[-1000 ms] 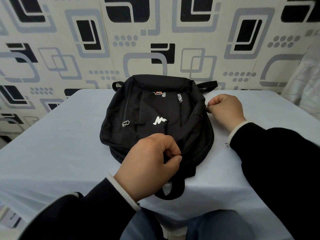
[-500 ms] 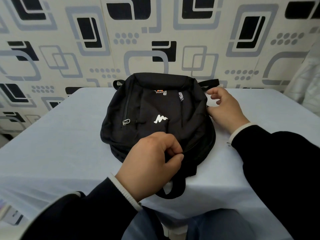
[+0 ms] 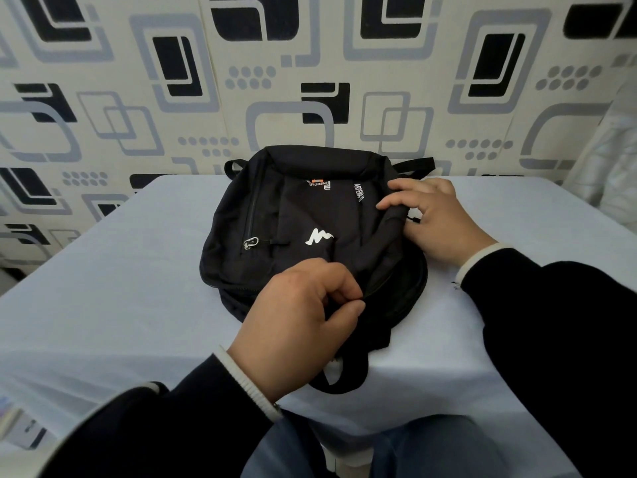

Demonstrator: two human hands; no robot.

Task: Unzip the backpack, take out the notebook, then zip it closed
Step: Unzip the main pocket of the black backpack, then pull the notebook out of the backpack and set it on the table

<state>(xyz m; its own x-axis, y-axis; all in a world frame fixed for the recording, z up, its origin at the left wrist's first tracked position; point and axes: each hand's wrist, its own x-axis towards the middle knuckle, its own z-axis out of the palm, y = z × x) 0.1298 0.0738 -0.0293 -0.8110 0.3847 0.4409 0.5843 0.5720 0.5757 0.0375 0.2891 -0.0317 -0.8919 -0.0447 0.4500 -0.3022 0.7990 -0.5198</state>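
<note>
Progress looks to be partway into the first step: the black backpack lies flat, front panel up, on the table covered in pale cloth, a little past its middle toward twelve o'clock, and a dark gap in the main zipper runs along the bag's edge from about five o'clock round toward three, so the compartment seems partly open. No notebook shows anywhere, so taking it out and zipping the bag shut both remain, as far as can be judged. The left hand sits at the six o'clock end, thumb and forefinger pinched on the fabric edge beside the zipper line; whether a pull tab sits inside that pinch cannot be told. The right hand rests at the bag's three o'clock side, fingers spread loosely, fingertips pressing a fold of the front panel, not clenched on anything. The backpack's long axis runs from six to twelve: its carry loop hangs over the near table edge at six, its base faces the patterned wall, and strap ends poke out at the far corners. A small side-pocket zipper pull lies at nine o'clock, closed.
</note>
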